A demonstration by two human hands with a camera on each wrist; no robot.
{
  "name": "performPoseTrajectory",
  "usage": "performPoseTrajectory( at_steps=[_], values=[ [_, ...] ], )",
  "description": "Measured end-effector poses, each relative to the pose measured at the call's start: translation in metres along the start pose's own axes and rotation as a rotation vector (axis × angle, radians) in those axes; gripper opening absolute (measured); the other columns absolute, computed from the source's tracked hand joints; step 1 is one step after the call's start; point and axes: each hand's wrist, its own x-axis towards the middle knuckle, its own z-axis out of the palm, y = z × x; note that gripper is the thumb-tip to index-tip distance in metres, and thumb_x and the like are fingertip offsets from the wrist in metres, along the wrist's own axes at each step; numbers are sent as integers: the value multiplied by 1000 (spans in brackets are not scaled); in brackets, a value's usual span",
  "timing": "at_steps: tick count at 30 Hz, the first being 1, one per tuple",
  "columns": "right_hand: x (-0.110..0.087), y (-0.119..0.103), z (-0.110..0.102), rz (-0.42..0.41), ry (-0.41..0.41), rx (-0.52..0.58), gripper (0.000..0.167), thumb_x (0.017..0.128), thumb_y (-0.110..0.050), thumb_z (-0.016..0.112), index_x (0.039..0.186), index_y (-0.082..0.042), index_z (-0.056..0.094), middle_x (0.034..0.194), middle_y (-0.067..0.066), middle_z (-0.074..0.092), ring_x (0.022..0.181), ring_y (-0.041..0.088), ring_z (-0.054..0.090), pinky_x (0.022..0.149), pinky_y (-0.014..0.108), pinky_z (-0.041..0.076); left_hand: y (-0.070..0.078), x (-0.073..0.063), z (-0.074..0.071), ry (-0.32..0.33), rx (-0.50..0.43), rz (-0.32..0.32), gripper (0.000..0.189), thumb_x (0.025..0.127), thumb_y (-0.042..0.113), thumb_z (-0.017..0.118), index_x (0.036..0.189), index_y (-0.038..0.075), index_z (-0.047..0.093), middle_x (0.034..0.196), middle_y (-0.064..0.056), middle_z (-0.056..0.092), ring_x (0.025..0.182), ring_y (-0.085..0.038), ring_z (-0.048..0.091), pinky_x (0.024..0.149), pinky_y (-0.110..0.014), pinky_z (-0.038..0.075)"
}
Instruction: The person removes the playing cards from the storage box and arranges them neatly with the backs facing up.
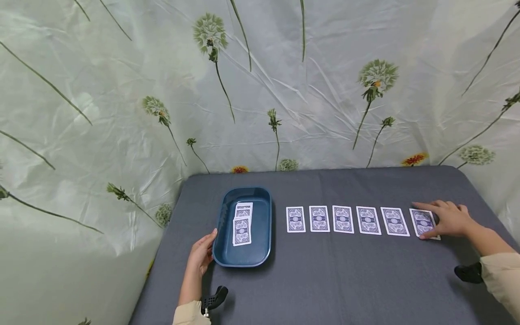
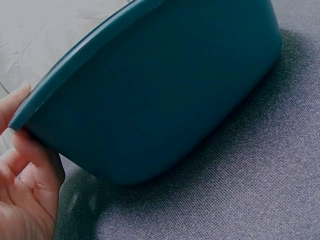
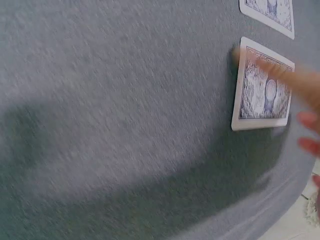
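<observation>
My left hand (image 1: pixel 201 253) grips the rim of a blue tray (image 1: pixel 219 253) at its left side; in the left wrist view the thumb lies at the top of the rim and the fingers (image 2: pixel 35 155) curl beneath it. Several playing cards (image 1: pixel 242 230) lie overlapped in the tray, patterned backs up. At the right end of a row, my right hand (image 1: pixel 451 220) spreads thumb and index finger about a face-down card (image 1: pixel 423 222). In the right wrist view the blurred thumb crosses that card (image 3: pixel 265 100), while the other fingertips show beyond its far edge.
Several more face-down cards (image 1: pixel 343 219) run in a spaced row between the tray and my right hand. A grey cloth (image 1: pixel 345 284) covers the table. Behind it hangs a pale curtain (image 1: pixel 325 90) printed with dandelions. Each wrist carries a black camera mount (image 1: pixel 215 298).
</observation>
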Motion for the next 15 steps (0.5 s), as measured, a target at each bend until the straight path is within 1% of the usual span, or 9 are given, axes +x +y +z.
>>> performPoseTrajectory(
  at_steps=[2, 4, 5, 7, 9, 11, 13, 15],
  values=[
    [3, -15, -1, 3, 117, 23, 93, 59, -63, 74, 130, -10, 46, 114, 29, 49, 100, 50, 45, 71, 60, 30, 0, 0, -1, -4, -12, -4, 44, 79, 46, 68, 96, 7, 60, 76, 3, 61, 68, -10, 56, 61, -26, 45],
    [9, -34, -2, -20, 235, 58, 82, 63, -56, 76, 124, -8, 51, 112, 27, 50, 98, 49, 46, 71, 61, 32, 0, 0, -3, -8, -22, -4, 42, 81, 45, 67, 96, 6, 60, 75, 3, 60, 67, -10, 56, 60, -25, 45],
    [13, -45, -3, -36, 290, 74, 76, 64, -53, 76, 120, -7, 53, 110, 25, 51, 96, 47, 48, 71, 60, 33, 0, 1, -3, -9, -24, -3, 42, 81, 45, 67, 96, 6, 60, 75, 3, 60, 67, -10, 56, 60, -25, 45],
    [21, -68, -4, -84, 375, 84, 67, 65, -48, 78, 114, -7, 57, 107, 21, 54, 93, 42, 51, 70, 59, 37, 0, 2, -3, -1, -26, 2, 44, 81, 44, 67, 98, 5, 59, 75, 4, 60, 67, -10, 56, 60, -25, 45],
    [31, -92, -6, -137, 425, 75, 63, 65, -46, 78, 111, -7, 59, 105, 17, 56, 92, 37, 53, 70, 56, 39, 0, 2, -2, 3, -26, 4, 47, 82, 44, 67, 102, 3, 58, 76, 4, 61, 67, -10, 57, 60, -25, 46],
    [42, -119, -6, -186, 459, 56, 61, 65, -47, 78, 109, -8, 61, 103, 13, 59, 91, 34, 55, 70, 53, 41, 0, 3, -1, 2, -24, 7, 50, 82, 44, 66, 105, 1, 57, 78, 3, 62, 68, -10, 58, 61, -25, 47],
    [51, -145, -6, -233, 474, 43, 62, 63, -49, 78, 109, -10, 62, 104, 11, 60, 92, 32, 56, 70, 50, 41, 0, 3, 1, 4, -22, 4, 50, 82, 44, 66, 106, 1, 57, 79, 3, 61, 68, -10, 57, 61, -25, 47],
    [60, -173, -7, -262, 476, 43, 62, 62, -52, 77, 108, -13, 62, 104, 8, 60, 91, 31, 56, 70, 48, 42, -1, 4, 1, 5, -23, -1, 50, 82, 44, 66, 107, 1, 57, 79, 3, 61, 68, -9, 57, 60, -25, 47]
  ],
)
